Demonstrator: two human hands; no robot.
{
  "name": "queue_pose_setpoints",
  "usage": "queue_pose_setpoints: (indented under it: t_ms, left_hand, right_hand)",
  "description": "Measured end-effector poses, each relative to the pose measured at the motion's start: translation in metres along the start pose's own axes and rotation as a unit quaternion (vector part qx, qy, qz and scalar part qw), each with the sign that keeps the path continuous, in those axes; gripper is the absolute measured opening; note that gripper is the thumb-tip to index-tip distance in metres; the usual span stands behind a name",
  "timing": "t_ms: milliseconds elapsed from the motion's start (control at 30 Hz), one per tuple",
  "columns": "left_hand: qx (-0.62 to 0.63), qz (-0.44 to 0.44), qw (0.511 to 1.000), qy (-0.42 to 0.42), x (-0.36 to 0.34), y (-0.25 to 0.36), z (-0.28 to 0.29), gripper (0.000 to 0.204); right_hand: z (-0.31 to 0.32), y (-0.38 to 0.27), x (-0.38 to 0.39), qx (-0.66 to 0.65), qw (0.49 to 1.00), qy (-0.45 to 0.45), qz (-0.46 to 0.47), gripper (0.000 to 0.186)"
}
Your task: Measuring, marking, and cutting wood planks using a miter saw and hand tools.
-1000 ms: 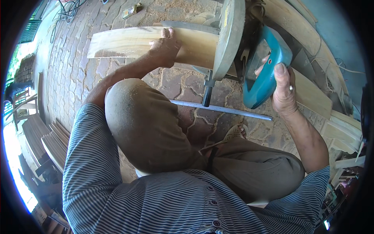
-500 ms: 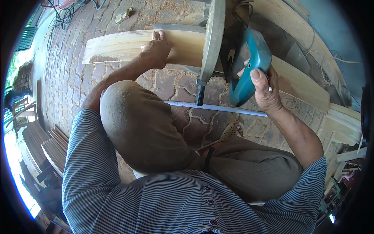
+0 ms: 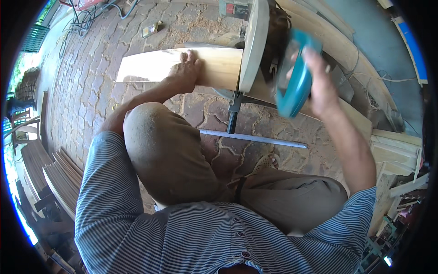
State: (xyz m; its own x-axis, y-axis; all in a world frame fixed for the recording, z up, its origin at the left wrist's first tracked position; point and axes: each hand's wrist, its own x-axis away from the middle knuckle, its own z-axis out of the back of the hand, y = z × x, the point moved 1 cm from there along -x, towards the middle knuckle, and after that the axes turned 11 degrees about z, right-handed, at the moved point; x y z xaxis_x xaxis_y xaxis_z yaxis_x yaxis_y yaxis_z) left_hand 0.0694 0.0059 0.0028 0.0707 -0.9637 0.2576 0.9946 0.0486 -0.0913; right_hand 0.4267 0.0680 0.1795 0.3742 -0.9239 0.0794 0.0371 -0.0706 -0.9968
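My left hand [image 3: 184,71] grips a pale wooden board [image 3: 218,64] near its top edge, fingers resting over it; the board's left part is washed out by glare. The board reaches the pale round guard [image 3: 252,48] of a power saw, with a black clamp knob [image 3: 232,119] below. My right hand [image 3: 315,77], blurred, is closed around the saw's teal loop handle [image 3: 294,101], right of the guard. The blade and cut point are hidden. A long metal ruler [image 3: 269,139] lies on the pavers below the saw, past my bent knee [image 3: 150,128].
Stacked wooden slats [image 3: 61,182] stand at the left. Cables [image 3: 84,20] and a small box [image 3: 150,29] lie on the pavers at top left. A curved plank [image 3: 360,61] runs behind the saw at right, and pale wood pieces [image 3: 394,155] are piled below it.
The teal handle and my right hand have moved upward relative to the ground and now blur with motion. My left hand stays on the board. The whole view has shifted slightly.
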Motion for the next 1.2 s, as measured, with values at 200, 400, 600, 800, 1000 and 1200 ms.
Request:
queue_pose_setpoints:
  t_ms: [200,400,600,800,1000,1200]
  left_hand:
    - [0.076,-0.045,0.996,0.026,0.019,-0.014,-0.009,0.081]
    - [0.180,-0.047,0.981,0.049,0.071,-0.049,-0.025,0.055]
    - [0.404,0.289,0.868,-0.012,0.149,-0.072,-0.122,0.032]
    - [0.115,-0.120,0.985,-0.039,0.178,-0.082,-0.095,0.021]
    - [0.121,-0.132,0.977,-0.115,0.153,-0.090,-0.119,0.018]
    - [0.293,-0.057,0.935,-0.190,0.154,-0.117,-0.147,0.025]
  right_hand:
    - [0.012,-0.100,-0.120,-0.057,0.996,0.065,-0.019,0.045]
    - [0.063,-0.062,-0.128,-0.127,0.964,-0.186,0.143,0.057]
    - [0.136,0.075,0.078,0.046,0.978,0.141,-0.146,0.051]
    - [0.124,0.246,0.107,-0.293,0.853,0.358,-0.242,0.060]
    - [0.162,0.287,0.078,-0.367,0.789,0.486,-0.079,0.045]
    - [0.164,0.212,0.121,-0.305,0.725,0.614,-0.060,0.046]
